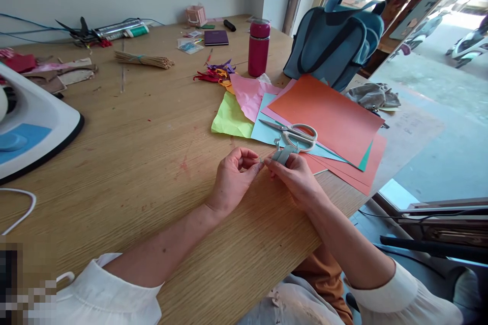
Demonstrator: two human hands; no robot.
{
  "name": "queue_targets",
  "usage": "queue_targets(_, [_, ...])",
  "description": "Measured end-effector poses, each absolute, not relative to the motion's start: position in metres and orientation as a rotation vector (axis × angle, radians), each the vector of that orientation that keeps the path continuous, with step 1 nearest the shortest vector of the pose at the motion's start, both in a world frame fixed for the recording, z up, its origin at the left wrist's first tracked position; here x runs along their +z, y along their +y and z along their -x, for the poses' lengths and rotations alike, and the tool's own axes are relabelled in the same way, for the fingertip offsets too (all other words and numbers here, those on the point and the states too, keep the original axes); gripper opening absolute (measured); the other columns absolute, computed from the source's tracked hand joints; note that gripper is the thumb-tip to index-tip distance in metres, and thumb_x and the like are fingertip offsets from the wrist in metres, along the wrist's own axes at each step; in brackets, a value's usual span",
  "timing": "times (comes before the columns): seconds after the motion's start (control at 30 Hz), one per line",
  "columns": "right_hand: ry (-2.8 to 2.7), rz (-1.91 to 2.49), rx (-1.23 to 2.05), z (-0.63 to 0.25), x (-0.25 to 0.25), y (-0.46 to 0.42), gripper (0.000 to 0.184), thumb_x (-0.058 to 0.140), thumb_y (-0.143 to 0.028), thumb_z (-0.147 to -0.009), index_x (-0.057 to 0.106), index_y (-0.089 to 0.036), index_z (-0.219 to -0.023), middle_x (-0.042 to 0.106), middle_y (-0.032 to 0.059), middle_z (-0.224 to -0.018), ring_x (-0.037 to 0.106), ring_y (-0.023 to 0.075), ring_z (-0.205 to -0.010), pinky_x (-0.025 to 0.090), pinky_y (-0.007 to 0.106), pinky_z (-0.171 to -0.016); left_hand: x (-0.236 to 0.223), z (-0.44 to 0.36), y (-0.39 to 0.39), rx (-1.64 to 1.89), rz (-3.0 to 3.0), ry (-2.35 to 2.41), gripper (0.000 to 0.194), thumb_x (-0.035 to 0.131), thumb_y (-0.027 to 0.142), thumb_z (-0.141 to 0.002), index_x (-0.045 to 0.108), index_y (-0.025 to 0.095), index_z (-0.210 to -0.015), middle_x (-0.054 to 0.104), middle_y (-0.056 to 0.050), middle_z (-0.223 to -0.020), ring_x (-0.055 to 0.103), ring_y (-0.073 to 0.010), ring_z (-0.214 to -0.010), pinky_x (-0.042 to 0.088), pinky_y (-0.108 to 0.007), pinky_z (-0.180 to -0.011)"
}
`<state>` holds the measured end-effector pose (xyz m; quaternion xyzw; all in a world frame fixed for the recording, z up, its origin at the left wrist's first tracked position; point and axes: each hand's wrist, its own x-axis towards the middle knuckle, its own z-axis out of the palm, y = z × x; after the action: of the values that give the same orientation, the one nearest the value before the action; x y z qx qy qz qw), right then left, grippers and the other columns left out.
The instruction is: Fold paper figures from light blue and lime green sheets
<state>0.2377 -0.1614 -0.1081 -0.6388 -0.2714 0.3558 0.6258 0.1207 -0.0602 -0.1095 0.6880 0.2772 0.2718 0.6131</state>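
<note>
Above the table's near edge, my left hand [234, 177] and my right hand [297, 177] meet fingertip to fingertip. A pale grey-green strip [284, 155], curled and folded, is in the closed fingers of my right hand. My left thumb and index finger pinch a tiny greenish end, seemingly of the same strip; the fingers partly hide it. Just beyond lie scissors [295, 134] with white handles, on sheets of coloured paper. An orange sheet [324, 117] tops the pile, with light blue paper [263, 132], crumpled pink paper [249, 96] and lime-green paper [232, 117] beside it.
A magenta bottle [259, 51] and a blue-grey bag [331, 43] stand behind the papers. Coloured scraps [217, 73] and a bundle of thin sticks [145, 60] lie farther back. At left is a white appliance [41, 122]. The table's edge [305, 259] runs close to my right forearm.
</note>
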Motion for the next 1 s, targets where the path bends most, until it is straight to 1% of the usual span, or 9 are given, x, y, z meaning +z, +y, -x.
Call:
queue_targets(0.07, [-0.632,1.474,0.802,-0.238,-0.109,-0.162,0.027,0.075,-0.043,-0.075,0.063,-0.020,-0.069,0.055,-0.0022,-0.058,0.049,0.0126,-0.055,0.038,0.028,-0.055,-0.111,-0.120,-0.058,0.648,-1.633,0.628,0.019,0.074,0.030,-0.079,0.063,0.017,-0.086,0.067,-0.002,-0.081,0.062,-0.0118,-0.075,0.050,-0.023,-0.069])
queue_targets(0.17, [-0.655,1.483,0.778,-0.239,-0.109,-0.162,0.029,0.073,-0.043,-0.077,0.060,-0.020,-0.066,0.055,-0.0019,-0.058,0.048,0.0125,-0.055,0.037,0.028,-0.055,-0.111,-0.119,-0.057,0.650,-1.648,0.606,0.018,0.072,0.030,-0.081,0.065,0.018,-0.091,0.068,-0.002,-0.084,0.063,-0.0117,-0.075,0.051,-0.023,-0.071])
queue_targets(0.3, [-0.663,1.496,0.781,-0.238,-0.105,-0.162,0.031,0.074,-0.045,-0.076,0.059,-0.020,-0.064,0.055,-0.0018,-0.057,0.048,0.0129,-0.055,0.037,0.029,-0.056,-0.109,-0.120,-0.059,0.630,-1.621,0.581,0.021,0.070,0.027,-0.083,0.061,0.017,-0.099,0.066,-0.002,-0.083,0.062,-0.0115,-0.074,0.051,-0.024,-0.071])
queue_targets(0.43, [-0.638,1.507,0.807,-0.237,-0.103,-0.161,0.033,0.074,-0.049,-0.075,0.061,-0.020,-0.067,0.055,-0.0011,-0.058,0.048,0.0136,-0.056,0.038,0.029,-0.055,-0.108,-0.119,-0.064,0.632,-1.722,0.545,0.022,0.061,0.024,-0.088,0.057,0.017,-0.109,0.060,-0.001,-0.083,0.058,-0.0099,-0.070,0.048,-0.021,-0.066])
queue_targets(0.57, [-0.646,1.513,0.836,-0.238,-0.104,-0.161,0.032,0.075,-0.049,-0.074,0.062,-0.020,-0.068,0.057,-0.0009,-0.060,0.048,0.0134,-0.057,0.038,0.028,-0.055,-0.109,-0.116,-0.066,0.650,-1.845,0.503,0.022,0.055,0.020,-0.092,0.054,0.019,-0.114,0.058,-0.001,-0.085,0.056,-0.0095,-0.069,0.048,-0.021,-0.067])
queue_targets(0.7, [-0.648,1.485,0.843,-0.238,-0.104,-0.161,0.032,0.075,-0.047,-0.074,0.060,-0.020,-0.066,0.056,-0.0016,-0.059,0.048,0.0125,-0.057,0.037,0.028,-0.055,-0.110,-0.112,-0.063,0.590,-1.820,0.448,0.021,0.057,0.021,-0.092,0.053,0.020,-0.112,0.058,0.000,-0.083,0.058,-0.0103,-0.072,0.049,-0.022,-0.068])
queue_targets(0.87, [-0.702,1.502,0.853,-0.238,-0.105,-0.160,0.031,0.076,-0.047,-0.072,0.061,-0.020,-0.067,0.054,-0.0025,-0.059,0.044,0.0118,-0.055,0.032,0.027,-0.051,-0.110,-0.105,-0.060,0.532,-1.768,0.454,0.022,0.062,0.025,-0.089,0.057,0.018,-0.110,0.065,-0.003,-0.092,0.062,-0.0119,-0.080,0.051,-0.023,-0.072])
queue_targets(1.0, [-0.837,1.534,0.916,-0.242,-0.105,-0.159,0.033,0.077,-0.049,-0.071,0.062,-0.019,-0.066,0.051,-0.0036,-0.056,0.041,0.0103,-0.052,0.029,0.027,-0.049,-0.110,-0.101,-0.060,0.556,-1.723,0.490,0.014,0.066,0.026,-0.086,0.063,0.017,-0.096,0.068,-0.004,-0.091,0.064,-0.0123,-0.081,0.052,-0.025,-0.076])
